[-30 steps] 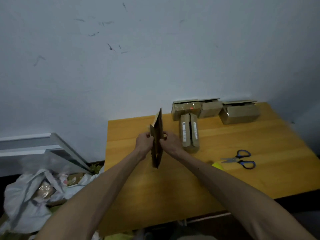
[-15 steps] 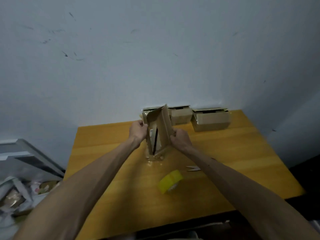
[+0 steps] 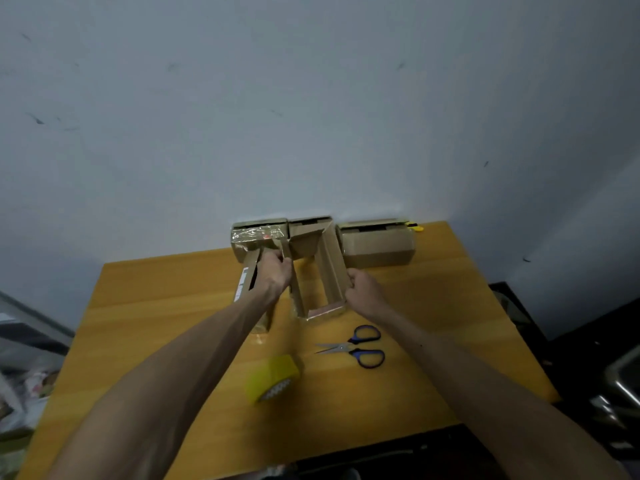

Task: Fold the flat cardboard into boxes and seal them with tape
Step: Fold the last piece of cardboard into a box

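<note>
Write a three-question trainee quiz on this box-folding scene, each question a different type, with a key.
1. True or false: the left hand and right hand each grip a side of the open box.
2. The yellow tape roll is: A) on the table; B) inside the box; C) in the right hand.
3. Fill in: the scissors have ___ handles.
Key: 1 true; 2 A; 3 blue.

Reaches forward with both bare arms. Pinches the left wall of the cardboard box (image 3: 333,268) with the left hand (image 3: 275,272), fingers curled; grips its right wall with the right hand (image 3: 364,289).
</note>
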